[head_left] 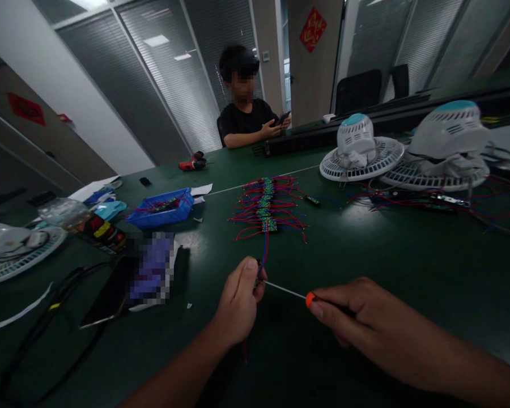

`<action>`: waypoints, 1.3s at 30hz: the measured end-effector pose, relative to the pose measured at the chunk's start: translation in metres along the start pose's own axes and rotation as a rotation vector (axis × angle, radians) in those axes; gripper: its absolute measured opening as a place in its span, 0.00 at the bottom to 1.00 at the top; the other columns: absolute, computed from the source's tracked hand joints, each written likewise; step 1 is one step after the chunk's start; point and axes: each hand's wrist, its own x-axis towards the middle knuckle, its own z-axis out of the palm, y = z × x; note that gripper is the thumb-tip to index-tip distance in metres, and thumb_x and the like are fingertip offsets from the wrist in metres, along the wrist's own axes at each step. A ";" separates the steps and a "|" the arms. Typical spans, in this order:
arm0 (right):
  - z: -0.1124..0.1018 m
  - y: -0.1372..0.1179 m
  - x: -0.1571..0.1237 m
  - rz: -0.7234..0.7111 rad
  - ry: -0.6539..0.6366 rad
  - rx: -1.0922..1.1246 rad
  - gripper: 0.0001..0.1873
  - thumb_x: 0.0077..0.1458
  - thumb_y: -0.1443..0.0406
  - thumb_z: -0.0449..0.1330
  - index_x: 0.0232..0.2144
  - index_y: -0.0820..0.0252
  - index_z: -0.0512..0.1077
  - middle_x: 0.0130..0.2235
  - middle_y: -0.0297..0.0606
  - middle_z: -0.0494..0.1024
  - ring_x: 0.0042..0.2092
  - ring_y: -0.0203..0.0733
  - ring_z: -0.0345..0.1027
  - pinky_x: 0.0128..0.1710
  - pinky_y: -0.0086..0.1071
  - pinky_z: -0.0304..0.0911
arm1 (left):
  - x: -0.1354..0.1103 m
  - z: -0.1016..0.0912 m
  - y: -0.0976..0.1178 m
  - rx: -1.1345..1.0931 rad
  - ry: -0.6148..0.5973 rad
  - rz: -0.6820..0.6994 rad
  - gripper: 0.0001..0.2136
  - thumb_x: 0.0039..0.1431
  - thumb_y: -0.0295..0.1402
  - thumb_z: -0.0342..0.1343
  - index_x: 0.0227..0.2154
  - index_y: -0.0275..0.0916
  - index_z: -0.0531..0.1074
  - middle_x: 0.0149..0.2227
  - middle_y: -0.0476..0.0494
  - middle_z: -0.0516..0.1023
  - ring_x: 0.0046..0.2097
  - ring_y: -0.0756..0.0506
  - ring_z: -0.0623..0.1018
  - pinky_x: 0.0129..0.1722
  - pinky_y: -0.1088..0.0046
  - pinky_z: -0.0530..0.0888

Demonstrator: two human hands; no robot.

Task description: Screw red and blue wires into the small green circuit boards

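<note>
Between the thumb and fingers of my left hand is a small circuit board, mostly hidden by the fingers. Red and blue wires rise from it, and a red wire hangs below the hand. My right hand is closed around a screwdriver with an orange collar and a thin metal shaft. The shaft's tip reaches the board at my left fingers; exact contact is hard to make out. Beyond my hands, a row of several green circuit boards with red and blue wires lies on the table.
A blue tray holds wired parts at left, near a phone and a bottle. White fan units stand at right. A red drill lies farther back. Across the green table a person holds a phone.
</note>
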 end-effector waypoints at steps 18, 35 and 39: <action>0.003 -0.004 -0.002 -0.047 0.382 0.130 0.13 0.56 0.58 0.55 0.38 0.56 0.76 0.32 0.38 0.80 0.31 0.40 0.73 0.30 0.33 0.65 | 0.001 0.004 0.000 -0.103 0.092 -0.117 0.23 0.52 0.55 0.51 0.23 0.37 0.68 0.16 0.54 0.61 0.18 0.53 0.60 0.17 0.78 0.57; -0.006 -0.005 0.002 0.357 0.048 0.481 0.26 0.56 0.46 0.50 0.28 0.61 0.72 0.14 0.27 0.63 0.15 0.27 0.50 0.14 0.22 0.43 | 0.003 0.001 -0.003 -0.193 0.117 -0.091 0.21 0.51 0.53 0.52 0.23 0.37 0.67 0.18 0.54 0.61 0.20 0.54 0.61 0.18 0.80 0.58; -0.007 -0.004 0.002 0.225 0.098 0.302 0.23 0.58 0.49 0.50 0.24 0.59 0.70 0.17 0.27 0.62 0.19 0.29 0.52 0.19 0.25 0.48 | 0.004 0.001 -0.004 -0.184 0.107 -0.097 0.20 0.53 0.52 0.51 0.23 0.37 0.67 0.17 0.55 0.60 0.19 0.54 0.60 0.18 0.79 0.57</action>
